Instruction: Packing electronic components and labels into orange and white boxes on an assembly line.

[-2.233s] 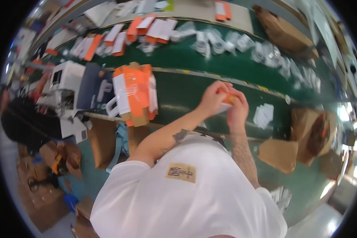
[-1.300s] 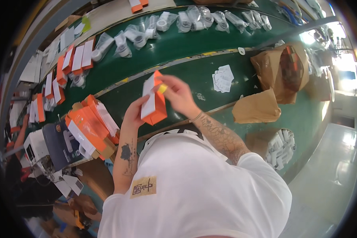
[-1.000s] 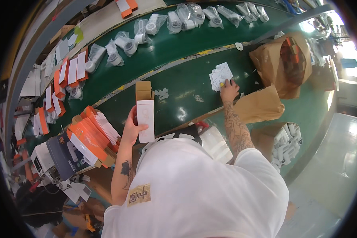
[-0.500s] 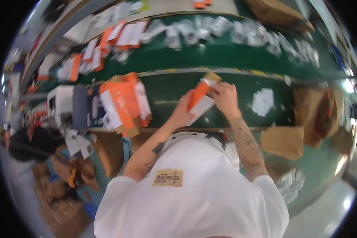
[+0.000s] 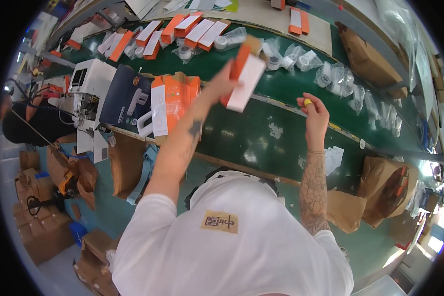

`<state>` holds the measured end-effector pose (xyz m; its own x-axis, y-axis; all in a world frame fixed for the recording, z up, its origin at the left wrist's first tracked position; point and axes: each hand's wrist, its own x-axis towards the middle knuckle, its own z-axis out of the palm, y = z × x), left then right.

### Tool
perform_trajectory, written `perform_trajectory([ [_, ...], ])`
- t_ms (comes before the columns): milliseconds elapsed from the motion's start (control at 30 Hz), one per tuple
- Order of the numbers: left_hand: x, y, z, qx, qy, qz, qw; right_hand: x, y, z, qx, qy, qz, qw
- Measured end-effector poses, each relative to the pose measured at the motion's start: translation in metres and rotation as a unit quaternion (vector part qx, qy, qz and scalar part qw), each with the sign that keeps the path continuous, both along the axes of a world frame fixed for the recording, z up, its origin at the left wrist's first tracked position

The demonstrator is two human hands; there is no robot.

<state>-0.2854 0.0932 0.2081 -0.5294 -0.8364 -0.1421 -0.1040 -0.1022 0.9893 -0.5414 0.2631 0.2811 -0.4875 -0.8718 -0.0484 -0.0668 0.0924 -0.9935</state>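
Note:
My left hand [image 5: 222,83] grips an orange and white carton [image 5: 249,79] by its orange side. It holds the carton tilted over the far side of the green work surface, with a brown cardboard flap standing up at the top. My right hand [image 5: 315,118] is raised apart from the carton, with nothing in its loosely bent fingers and a yellow band round one finger. Flattened orange and white cartons [image 5: 175,106] are stacked by my left forearm. Beyond the carton, white round items in clear bags [image 5: 283,55] lie in a row on a green belt [image 5: 266,81].
More orange and white boxes [image 5: 200,32] lie along the belt at the far left. A white machine [image 5: 89,76] and a dark blue printed box [image 5: 126,96] stand left. White papers [image 5: 333,160] and a brown paper bag [image 5: 387,190] are at the right.
My left hand has lifted the carton forward, towards the belt. My right hand has let go of it and moved to the right. The view has turned and shifted.

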Motion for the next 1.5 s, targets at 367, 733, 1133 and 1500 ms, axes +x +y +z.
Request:
perform_trajectory([
  [367,0.215,0.012,0.026,-0.011,-0.395,0.276,0.876,0.112,0.033,-0.111,0.211,-0.104,0.255,0.938],
  [733,0.081,0.092,0.017,0.142,-0.135,0.341,0.919,0.165,-0.051,-0.115,0.17,-0.162,0.226,0.946],
  [1133,-0.045,0.105,-0.046,0.11,-0.329,0.269,0.899,0.102,0.024,-0.117,-0.061,0.377,0.047,0.923],
  [1500,-0.023,0.078,-0.093,0.21,-0.133,0.257,0.934,0.038,0.0,-0.131,0.089,-0.392,-0.082,0.912],
])
